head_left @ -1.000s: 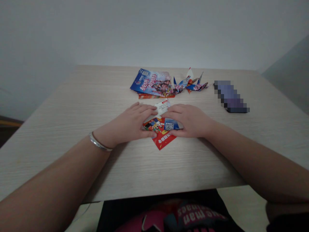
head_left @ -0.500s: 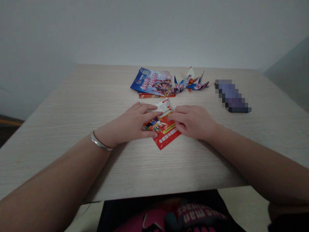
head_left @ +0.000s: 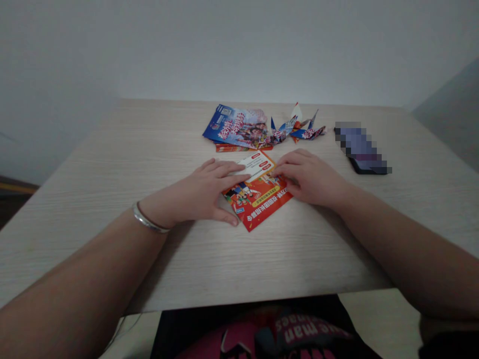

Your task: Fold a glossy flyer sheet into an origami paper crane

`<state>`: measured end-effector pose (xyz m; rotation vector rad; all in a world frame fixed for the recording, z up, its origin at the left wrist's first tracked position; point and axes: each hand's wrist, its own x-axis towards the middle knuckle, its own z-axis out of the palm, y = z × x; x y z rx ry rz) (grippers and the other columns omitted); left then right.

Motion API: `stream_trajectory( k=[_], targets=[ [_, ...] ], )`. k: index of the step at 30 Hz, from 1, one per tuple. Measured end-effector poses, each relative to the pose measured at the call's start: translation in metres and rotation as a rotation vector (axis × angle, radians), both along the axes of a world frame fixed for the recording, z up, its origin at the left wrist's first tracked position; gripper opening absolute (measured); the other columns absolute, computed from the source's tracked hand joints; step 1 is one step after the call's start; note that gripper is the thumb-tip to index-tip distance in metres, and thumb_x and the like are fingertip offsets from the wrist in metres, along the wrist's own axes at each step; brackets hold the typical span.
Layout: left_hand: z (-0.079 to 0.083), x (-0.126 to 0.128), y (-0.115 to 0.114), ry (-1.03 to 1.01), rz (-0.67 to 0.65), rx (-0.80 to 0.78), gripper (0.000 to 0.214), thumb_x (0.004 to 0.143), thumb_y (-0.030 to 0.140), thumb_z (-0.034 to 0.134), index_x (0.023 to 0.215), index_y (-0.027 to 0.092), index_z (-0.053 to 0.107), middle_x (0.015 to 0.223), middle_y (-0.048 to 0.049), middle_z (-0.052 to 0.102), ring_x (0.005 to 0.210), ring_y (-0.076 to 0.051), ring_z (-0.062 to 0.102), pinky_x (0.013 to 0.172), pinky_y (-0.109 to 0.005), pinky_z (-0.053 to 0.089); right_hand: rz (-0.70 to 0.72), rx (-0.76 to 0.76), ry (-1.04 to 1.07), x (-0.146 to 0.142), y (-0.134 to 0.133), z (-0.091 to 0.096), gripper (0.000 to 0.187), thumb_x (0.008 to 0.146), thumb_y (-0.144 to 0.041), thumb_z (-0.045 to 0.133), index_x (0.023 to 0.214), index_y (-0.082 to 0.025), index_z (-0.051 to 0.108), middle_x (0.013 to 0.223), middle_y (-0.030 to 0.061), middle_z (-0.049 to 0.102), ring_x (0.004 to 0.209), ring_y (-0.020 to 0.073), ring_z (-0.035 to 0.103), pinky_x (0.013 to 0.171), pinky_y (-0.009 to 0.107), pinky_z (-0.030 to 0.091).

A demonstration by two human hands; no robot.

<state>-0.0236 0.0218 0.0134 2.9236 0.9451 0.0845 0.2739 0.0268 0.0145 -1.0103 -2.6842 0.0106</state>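
Unfolded since a second ago, the red leaflet (head_left: 262, 202) lies flat mid-table (head_left: 149, 139), the left hand (head_left: 198, 192) pressing open-palmed on its left half, the right hand (head_left: 312, 177) resting uncurled at its right edge, seemingly pinching nothing.

One head-worn camera looks forward and down across the surface (head_left: 149, 164), close above both forearms, facing the wall.

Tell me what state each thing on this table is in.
Red leaflet: flat on the table, pinned by both hands.
Left hand: open, palm down on the leaflet's left edge.
Right hand: open, fingertips on its far right edge.
Blue leaflets: stacked, untouched.
Folded paper figures: folded, lying beside the stack.
Phone: lying flat, untouched.
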Motion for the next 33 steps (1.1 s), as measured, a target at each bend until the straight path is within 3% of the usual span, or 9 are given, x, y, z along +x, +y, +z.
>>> stream_trajectory(
  k=[3, 6, 12, 16, 20, 23, 26, 30, 33],
  targets=[
    [0.003, 0.0, 0.003, -0.016, -0.036, 0.039, 0.086, 0.081, 0.078, 0.061, 0.146, 0.022, 0.054, 0.15, -0.0153, 0.056, 0.139, -0.032, 0.05, 0.119, -0.046, 0.032, 0.089, -0.023, 0.063, 0.002, 0.002, -0.003, 0.032, 0.087, -0.013, 0.055, 0.112, -0.014, 0.075, 0.118, 0.0128, 0.075, 0.112, 0.0268, 0.066, 0.102, 0.044, 0.051],
    [0.01, 0.002, 0.005, -0.057, -0.121, 0.049, 0.061, 0.093, 0.07, 0.048, 0.13, 0.026, 0.068, 0.132, -0.0075, 0.07, 0.127, -0.026, 0.061, 0.114, -0.042, 0.038, 0.106, -0.053, 0.051, 0.006, 0.003, -0.002, 0.033, 0.093, -0.031, 0.06, 0.117, -0.014, 0.074, 0.123, 0.0135, 0.075, 0.116, 0.0282, 0.067, 0.103, 0.047, 0.051],
    [0.021, 0.005, -0.001, -0.11, -0.167, 0.071, 0.062, 0.103, 0.062, 0.029, 0.126, 0.024, 0.072, 0.119, -0.0058, 0.077, 0.108, -0.024, 0.069, 0.1, -0.039, 0.048, 0.28, 0.082, 0.004, 0.01, 0.005, 0.001, 0.056, 0.086, -0.059, 0.07, 0.125, -0.019, 0.071, 0.129, 0.0094, 0.073, 0.133, 0.0312, 0.057, 0.117, 0.053, 0.038],
    [0.021, 0.006, -0.006, -0.089, -0.098, 0.118, 0.052, 0.107, 0.052, 0.032, 0.125, 0.023, 0.072, 0.112, -0.0068, 0.078, 0.1, -0.023, 0.071, 0.093, -0.037, 0.051, 0.274, 0.158, -0.091, 0.005, 0.0, 0.006, 0.042, 0.095, -0.045, 0.061, 0.122, -0.016, 0.073, 0.127, 0.0104, 0.074, 0.134, 0.0298, 0.056, 0.115, 0.046, 0.041],
    [0.018, 0.005, -0.005, -0.093, -0.06, 0.079, 0.04, 0.106, 0.041, 0.042, 0.127, 0.023, 0.071, 0.116, -0.0066, 0.077, 0.101, -0.021, 0.071, 0.092, -0.034, 0.052, 0.316, 0.176, -0.114, 0.003, -0.003, 0.01, 0.033, 0.096, -0.031, 0.055, 0.118, -0.016, 0.075, 0.12, 0.0081, 0.077, 0.106, 0.0239, 0.07, 0.097, 0.04, 0.05],
    [0.017, 0.005, -0.003, -0.117, -0.094, 0.024, 0.036, 0.105, 0.034, 0.043, 0.122, 0.024, 0.073, 0.121, -0.0037, 0.076, 0.112, -0.02, 0.068, 0.1, -0.034, 0.049, 0.272, 0.143, -0.114, 0.006, -0.003, 0.011, 0.029, 0.095, -0.028, 0.055, 0.112, -0.019, 0.077, 0.116, 0.0058, 0.079, 0.096, 0.0221, 0.072, 0.087, 0.038, 0.05],
    [0.019, 0.007, -0.004, -0.123, -0.034, -0.027, 0.037, 0.104, 0.036, 0.043, 0.109, 0.019, 0.075, 0.108, -0.0072, 0.077, 0.101, -0.021, 0.07, 0.093, -0.034, 0.051, 0.193, 0.085, -0.074, 0.009, -0.002, 0.011, 0.027, 0.096, -0.029, 0.053, 0.102, -0.02, 0.079, 0.104, 0.0058, 0.081, 0.089, 0.021, 0.071, 0.08, 0.035, 0.048],
    [0.02, 0.013, -0.009, -0.178, 0.209, -0.069, 0.033, 0.1, 0.038, 0.047, 0.093, 0.015, 0.07, 0.083, -0.0075, 0.071, 0.072, -0.018, 0.064, 0.067, -0.03, 0.046, 0.023, 0.012, -0.049, 0.003, -0.003, 0.009, 0.035, 0.098, -0.034, 0.047, 0.088, -0.017, 0.076, 0.089, 0.0096, 0.077, 0.081, 0.0216, 0.067, 0.071, 0.033, 0.042],
    [0.014, 0.016, -0.011, -0.364, 0.419, -0.116, 0.031, 0.096, 0.035, 0.053, 0.118, 0.016, 0.062, 0.08, -0.0031, 0.069, 0.064, -0.015, 0.06, 0.059, -0.026, 0.041, -0.213, -0.092, 0.038, -0.009, -0.005, 0.006, 0.032, 0.097, -0.038, 0.049, 0.091, -0.02, 0.075, 0.077, 0.0059, 0.073, 0.068, 0.0191, 0.061, 0.061, 0.031, 0.035]
  ],
)
